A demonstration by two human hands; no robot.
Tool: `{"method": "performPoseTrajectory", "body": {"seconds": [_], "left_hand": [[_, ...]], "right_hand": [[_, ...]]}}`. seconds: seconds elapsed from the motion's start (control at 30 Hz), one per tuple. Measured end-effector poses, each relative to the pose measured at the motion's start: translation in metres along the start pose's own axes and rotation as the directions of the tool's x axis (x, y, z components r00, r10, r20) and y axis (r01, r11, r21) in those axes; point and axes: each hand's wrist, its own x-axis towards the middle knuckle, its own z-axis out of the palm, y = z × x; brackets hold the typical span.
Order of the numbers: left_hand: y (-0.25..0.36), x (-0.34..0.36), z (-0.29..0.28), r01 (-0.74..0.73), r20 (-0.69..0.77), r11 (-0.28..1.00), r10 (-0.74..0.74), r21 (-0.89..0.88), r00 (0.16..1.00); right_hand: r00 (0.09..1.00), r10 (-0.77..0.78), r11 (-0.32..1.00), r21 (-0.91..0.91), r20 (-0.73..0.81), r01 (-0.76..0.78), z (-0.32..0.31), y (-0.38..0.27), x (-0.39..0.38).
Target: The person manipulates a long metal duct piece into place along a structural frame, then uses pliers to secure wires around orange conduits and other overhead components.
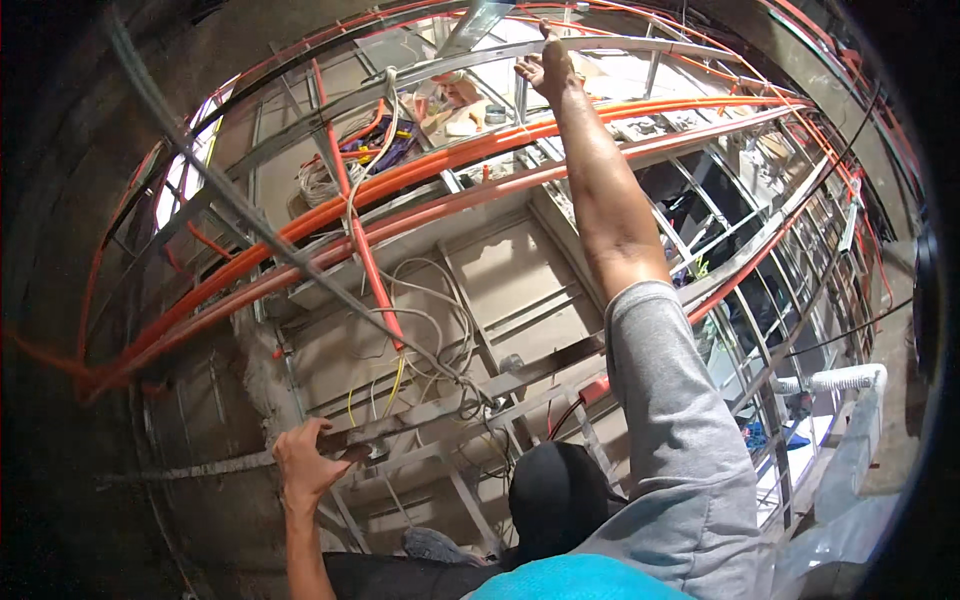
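My right arm in a grey sleeve reaches far up and forward. At its end my right hand has its fingers apart, near a curved metal rail and a shiny silver metal piece; nothing shows in it. Lower left, my left hand is held with thumb and fingers apart in a C shape at a metal channel. Whether it touches the channel I cannot tell. A loop of pale cable hangs about the channel further right.
Orange conduits cross the metal framework, with a red pipe running across them. A grey rod slants through at left. Coiled cable lies beyond. Grid openings drop away at right, near a white corrugated pipe.
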Motion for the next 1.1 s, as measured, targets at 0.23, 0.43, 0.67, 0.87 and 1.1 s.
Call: {"method": "performPoseTrajectory", "body": {"seconds": [0.23, 0.43, 0.67, 0.87, 1.1], "left_hand": [[-0.002, 0.009, 0.006, -0.060, -0.030, 0.998, 0.061, 0.028, 0.998], [-0.007, 0.005, 0.009, -0.046, -0.027, 0.994, 0.049, 0.098, 0.998], [-0.011, 0.008, 0.012, 0.018, 0.034, 0.999, -0.019, 0.030, 0.999], [-0.010, 0.006, 0.008, -0.002, 0.046, 0.997, -0.002, 0.072, 0.999], [0.007, 0.009, 0.001, 0.060, 0.067, 0.998, -0.062, 0.031, 0.996]], "right_hand": [[1.000, -0.018, 1.000, 0.007, 0.002, 0.018, -0.031, 0.017, 0.042], [0.993, -0.064, 0.984, 0.171, 0.096, 0.047, -0.035, 0.014, 0.066], [0.820, -0.076, 0.841, 0.479, 0.567, -0.253, -0.030, -0.007, 0.082], [0.804, 0.111, 0.992, -0.023, 0.584, -0.121, -0.048, -0.004, 0.089], [0.831, 0.421, 0.832, -0.521, 0.365, -0.193, -0.006, 0.034, 0.026]]}}
